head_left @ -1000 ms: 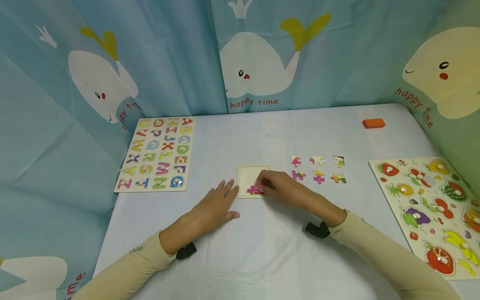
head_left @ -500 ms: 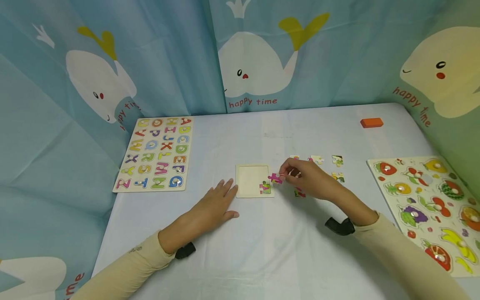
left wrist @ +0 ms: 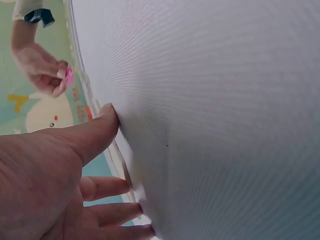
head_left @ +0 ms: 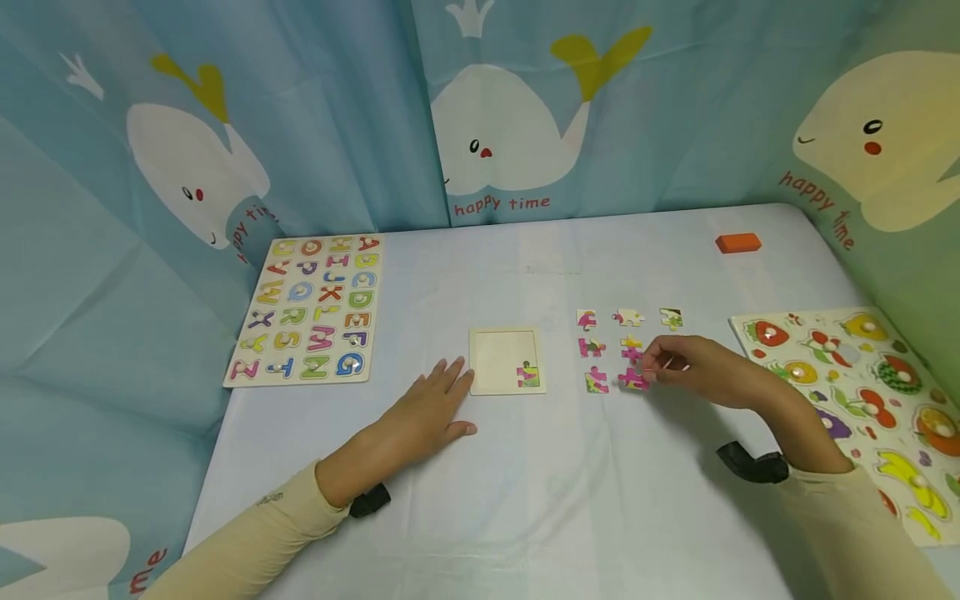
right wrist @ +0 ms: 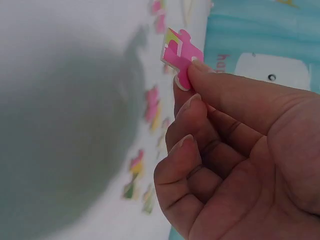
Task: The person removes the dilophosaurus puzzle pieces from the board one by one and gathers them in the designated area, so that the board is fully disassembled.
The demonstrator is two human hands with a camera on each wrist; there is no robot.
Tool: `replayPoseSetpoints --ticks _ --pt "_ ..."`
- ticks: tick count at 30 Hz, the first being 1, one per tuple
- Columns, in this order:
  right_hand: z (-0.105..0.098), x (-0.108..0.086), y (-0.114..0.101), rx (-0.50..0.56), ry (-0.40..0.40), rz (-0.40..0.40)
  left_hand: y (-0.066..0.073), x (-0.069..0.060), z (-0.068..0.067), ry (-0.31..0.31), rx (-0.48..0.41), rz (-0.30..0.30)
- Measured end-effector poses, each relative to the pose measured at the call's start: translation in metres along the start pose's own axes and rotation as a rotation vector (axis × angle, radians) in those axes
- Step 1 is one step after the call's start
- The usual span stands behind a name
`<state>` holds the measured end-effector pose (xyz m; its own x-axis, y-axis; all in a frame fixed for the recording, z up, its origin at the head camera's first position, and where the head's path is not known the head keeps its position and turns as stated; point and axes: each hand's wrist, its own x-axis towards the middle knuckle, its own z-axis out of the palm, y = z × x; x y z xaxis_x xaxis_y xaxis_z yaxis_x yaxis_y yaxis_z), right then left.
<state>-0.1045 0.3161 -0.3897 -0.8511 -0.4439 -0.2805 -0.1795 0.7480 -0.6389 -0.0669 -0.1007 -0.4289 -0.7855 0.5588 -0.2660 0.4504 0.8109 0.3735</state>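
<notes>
My right hand (head_left: 697, 371) pinches a pink jigsaw piece (right wrist: 184, 56) between thumb and index finger, held off the table. The other fingers curl below it in the right wrist view. Close by, loose jigsaw pieces (head_left: 590, 347) lie in rows; my hand partly covers that group. My left hand (head_left: 420, 412) rests on the table with fingers spread, its fingertips at the left edge of a square puzzle tray (head_left: 495, 354). One pink and green piece (head_left: 528, 375) sits in the tray's near right corner.
An alphabet board (head_left: 303, 312) lies at the left of the white table. A fruit board (head_left: 888, 400) is on the right, partly under the right forearm in view. An orange block (head_left: 738, 242) sits at the back right. Printed curtains (head_left: 510, 125) hang behind the table.
My right hand has lifted the pink jigsaw piece out of the tray and carried it right, to beside the loose pieces. The left hand stays where it was.
</notes>
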Motion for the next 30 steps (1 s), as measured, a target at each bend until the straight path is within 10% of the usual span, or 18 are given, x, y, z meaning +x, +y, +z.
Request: replayPoseSetpoints --ticks 9,30 --pt "0.005 -0.006 0.018 0.110 -0.018 0.014 0.000 -0.001 -0.001 0.003 0.005 0.005" --pt "0.028 0.005 0.005 -0.114 0.144 0.062 -0.001 -0.001 0.000 0.004 -0.002 0.004"
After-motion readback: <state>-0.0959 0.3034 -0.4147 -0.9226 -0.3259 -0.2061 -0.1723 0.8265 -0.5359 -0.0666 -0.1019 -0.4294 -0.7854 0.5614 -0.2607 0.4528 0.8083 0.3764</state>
